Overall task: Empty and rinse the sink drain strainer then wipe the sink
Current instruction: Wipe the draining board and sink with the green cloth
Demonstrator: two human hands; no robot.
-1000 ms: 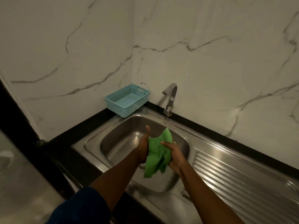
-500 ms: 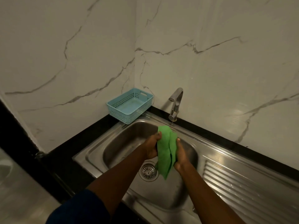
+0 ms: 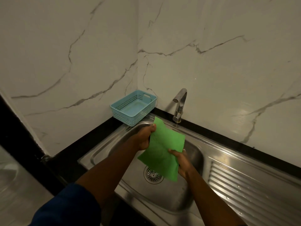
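Left hand (image 3: 144, 138) and right hand (image 3: 183, 163) fingers gripped the cloth (image 3: 162, 149) spread above the sink (image 3: 162, 198); strainer (image 3: 152, 174) sat in drain; basket (image 3: 133, 110) overlapped sink's back-left rim.

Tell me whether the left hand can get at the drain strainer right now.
Probably, but not freely: the drain strainer lies exposed in the sink floor, yet the left hand grips the green cloth, shared with the right hand, and would have to let go first.
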